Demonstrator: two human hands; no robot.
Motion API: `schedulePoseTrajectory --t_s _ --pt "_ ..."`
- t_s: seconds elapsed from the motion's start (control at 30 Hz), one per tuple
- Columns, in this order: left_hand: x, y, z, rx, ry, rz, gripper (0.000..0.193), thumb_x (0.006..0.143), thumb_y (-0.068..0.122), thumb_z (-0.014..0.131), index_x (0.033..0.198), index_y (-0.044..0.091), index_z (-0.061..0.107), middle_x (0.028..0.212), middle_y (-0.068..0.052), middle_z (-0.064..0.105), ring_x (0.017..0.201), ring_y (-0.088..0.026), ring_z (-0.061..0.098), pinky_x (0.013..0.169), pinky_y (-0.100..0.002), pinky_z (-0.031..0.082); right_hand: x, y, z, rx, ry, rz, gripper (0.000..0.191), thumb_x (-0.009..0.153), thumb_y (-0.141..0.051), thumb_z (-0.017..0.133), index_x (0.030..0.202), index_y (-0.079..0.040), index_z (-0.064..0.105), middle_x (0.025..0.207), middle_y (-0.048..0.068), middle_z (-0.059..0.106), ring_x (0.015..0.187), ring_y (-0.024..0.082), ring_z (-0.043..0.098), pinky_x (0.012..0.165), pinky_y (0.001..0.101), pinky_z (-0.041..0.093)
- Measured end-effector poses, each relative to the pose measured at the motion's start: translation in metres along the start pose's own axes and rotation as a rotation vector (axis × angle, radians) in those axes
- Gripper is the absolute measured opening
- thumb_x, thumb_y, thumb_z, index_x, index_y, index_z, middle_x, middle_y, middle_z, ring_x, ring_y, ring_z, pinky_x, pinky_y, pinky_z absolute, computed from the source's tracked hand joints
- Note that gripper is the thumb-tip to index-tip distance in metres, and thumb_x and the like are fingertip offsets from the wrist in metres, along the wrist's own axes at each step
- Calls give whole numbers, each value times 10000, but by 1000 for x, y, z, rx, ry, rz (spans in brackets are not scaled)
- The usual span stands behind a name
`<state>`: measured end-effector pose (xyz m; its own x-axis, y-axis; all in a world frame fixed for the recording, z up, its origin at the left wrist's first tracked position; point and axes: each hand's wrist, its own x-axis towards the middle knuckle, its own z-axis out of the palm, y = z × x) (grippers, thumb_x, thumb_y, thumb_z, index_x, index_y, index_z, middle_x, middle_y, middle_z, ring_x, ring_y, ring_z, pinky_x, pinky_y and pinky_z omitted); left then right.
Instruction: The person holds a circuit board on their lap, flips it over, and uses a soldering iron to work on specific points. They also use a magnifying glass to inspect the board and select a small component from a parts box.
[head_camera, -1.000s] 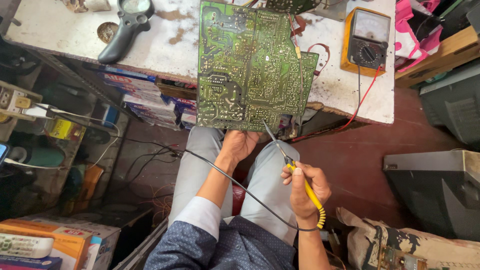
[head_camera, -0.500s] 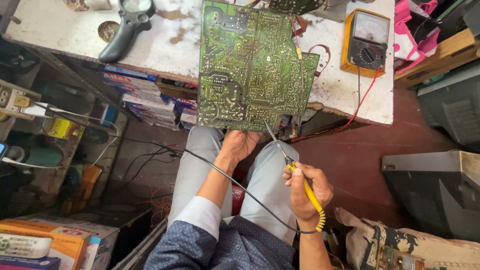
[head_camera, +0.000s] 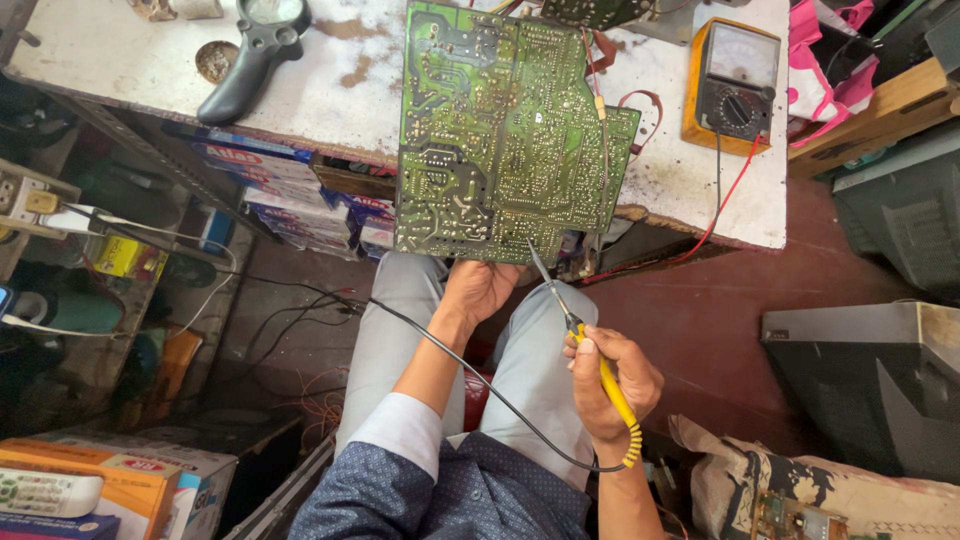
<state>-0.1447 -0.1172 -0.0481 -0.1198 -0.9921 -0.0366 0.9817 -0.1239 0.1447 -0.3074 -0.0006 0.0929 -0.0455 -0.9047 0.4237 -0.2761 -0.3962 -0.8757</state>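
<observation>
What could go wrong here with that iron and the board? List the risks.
1. The soldering iron in the right hand has its tip at the lower edge of the circuit board, close to the left hand: a slip might burn fingers.
2. The iron's black cord crosses the lap and could snag.

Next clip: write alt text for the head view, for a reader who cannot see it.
A seated person's left hand props a green circuit board against a stained workbench, while the right hand holds a yellow-handled soldering iron, tip at the board's lower edge. An orange multimeter and a black magnifier lie on the bench.
</observation>
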Motion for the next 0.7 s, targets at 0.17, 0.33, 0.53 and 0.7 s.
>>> schedulePoseTrajectory --t_s 0.17,0.33,0.53,0.7 --pt "1 0 -2 5 -33 -1 178 1055 53 574 1187 -35 656 1214 -139 705 1134 -247 669 1034 -384 531 5 -8 2 -132 -37 -160 86 984 -12 651 1056 34 639 932 162 735 798 166 730 762 287 615" --pt "3 -1 -4 14 -23 2 161 1040 43 589 1173 -18 656 1208 -127 707 1137 -244 672 1046 -391 532 8 -11 4 -164 -29 -216 91 971 0 656 1058 27 649 910 155 735 776 169 736 744 283 614" --pt "5 -3 -4 -4 -2 -8 165 1029 56 593 1161 -16 659 1193 -128 708 1119 -242 675 1034 -390 536 11 -9 2 -172 -43 -213 108 958 9 650 1064 25 662 917 154 734 775 175 736 731 279 611" --pt "5 -4 -5 -2 0 -13 165 1027 56 598 1159 -21 658 1188 -127 708 1107 -237 676 1017 -377 540 10 -9 2 -208 -47 -224 106 950 10 656 1054 26 666 915 156 733 772 175 738 724 276 612"
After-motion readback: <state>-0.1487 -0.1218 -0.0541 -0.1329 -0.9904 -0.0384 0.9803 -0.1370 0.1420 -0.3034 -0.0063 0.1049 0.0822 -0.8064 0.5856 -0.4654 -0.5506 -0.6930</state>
